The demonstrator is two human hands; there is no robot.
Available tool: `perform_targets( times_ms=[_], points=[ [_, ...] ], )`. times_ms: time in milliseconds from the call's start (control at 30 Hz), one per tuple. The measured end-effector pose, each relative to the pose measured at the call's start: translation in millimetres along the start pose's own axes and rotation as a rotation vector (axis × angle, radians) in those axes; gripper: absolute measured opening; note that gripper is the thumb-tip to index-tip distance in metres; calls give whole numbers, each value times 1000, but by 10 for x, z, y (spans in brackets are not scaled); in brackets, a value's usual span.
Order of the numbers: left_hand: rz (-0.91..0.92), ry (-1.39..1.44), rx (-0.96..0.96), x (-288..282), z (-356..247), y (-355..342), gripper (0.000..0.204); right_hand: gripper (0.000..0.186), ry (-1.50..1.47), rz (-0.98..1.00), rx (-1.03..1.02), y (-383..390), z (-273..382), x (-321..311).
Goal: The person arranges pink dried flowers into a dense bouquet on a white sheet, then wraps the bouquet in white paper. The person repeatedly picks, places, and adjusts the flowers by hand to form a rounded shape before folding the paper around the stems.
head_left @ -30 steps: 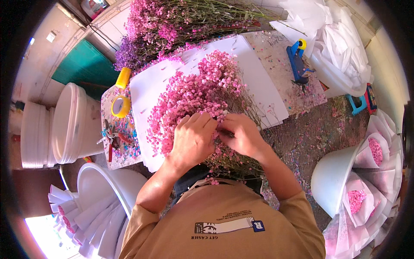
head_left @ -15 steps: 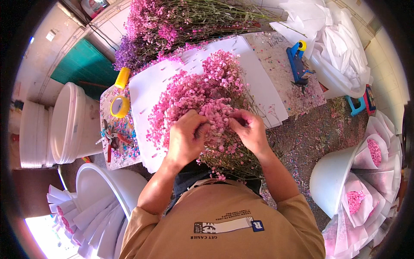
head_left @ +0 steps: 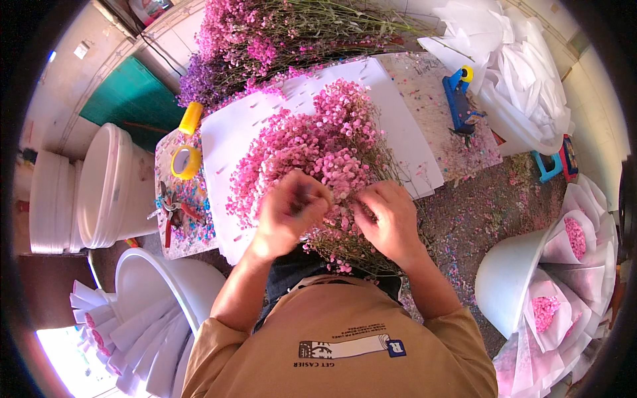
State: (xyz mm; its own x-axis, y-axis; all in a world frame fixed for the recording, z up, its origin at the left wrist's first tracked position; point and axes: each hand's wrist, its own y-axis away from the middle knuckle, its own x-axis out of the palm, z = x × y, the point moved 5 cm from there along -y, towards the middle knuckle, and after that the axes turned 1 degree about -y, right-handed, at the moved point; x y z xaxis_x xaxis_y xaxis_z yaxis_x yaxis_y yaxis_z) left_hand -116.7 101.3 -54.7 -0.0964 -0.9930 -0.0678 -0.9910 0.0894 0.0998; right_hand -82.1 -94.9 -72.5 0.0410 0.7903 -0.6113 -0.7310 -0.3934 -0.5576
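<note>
A loose bunch of pink-dyed baby's breath [head_left: 292, 142] lies across white paper sheets [head_left: 411, 142] on the table in front of me, its thin stems reaching toward my waist at the right. Over the near left blossoms is my left hand [head_left: 288, 215], blurred, with curled fingers drawn together; whatever they hold is too smeared to make out. My right hand [head_left: 388, 222] is at the near right side of the bunch. Its thumb and bent fingers pinch among the small flower heads and stems.
More pink and purple flowers [head_left: 265, 46] lie behind. Yellow tape rolls [head_left: 186, 162] and pruning shears [head_left: 174, 211] sit left; a blue tape dispenser [head_left: 458, 99] stands right. White tubs [head_left: 169, 278] hold wrapped bouquets [head_left: 545, 312] at both sides; another holds white wrapping [head_left: 524, 66].
My left hand has moved slightly right, toward my right hand, and is blurred. My right hand has turned, showing more of its back. The bunch stays about where it was.
</note>
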Motion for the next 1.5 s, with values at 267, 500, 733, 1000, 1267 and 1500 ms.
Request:
perform_targets(
  times_ms=[267,500,733,1000,1267,1500],
  points=[
    [129,-794,217,196,377,63,27,9,-1141,-221,761,111,-772,-67],
    [-146,-698,313,353,-142,-88,36,11,-1053,-137,746,200,-698,72],
    [-289,-661,563,424,-65,-300,24,8,-744,-164,597,195,-663,0],
    [-248,36,81,-91,283,-199,11,13,-900,-281,683,211,-827,-9],
    [-83,432,92,-118,-18,-217,26,19,-300,-13,72,134,23,90],
    [46,-374,163,-37,-314,-447,16,30,-134,129,-101,340,238,383]
  ],
)
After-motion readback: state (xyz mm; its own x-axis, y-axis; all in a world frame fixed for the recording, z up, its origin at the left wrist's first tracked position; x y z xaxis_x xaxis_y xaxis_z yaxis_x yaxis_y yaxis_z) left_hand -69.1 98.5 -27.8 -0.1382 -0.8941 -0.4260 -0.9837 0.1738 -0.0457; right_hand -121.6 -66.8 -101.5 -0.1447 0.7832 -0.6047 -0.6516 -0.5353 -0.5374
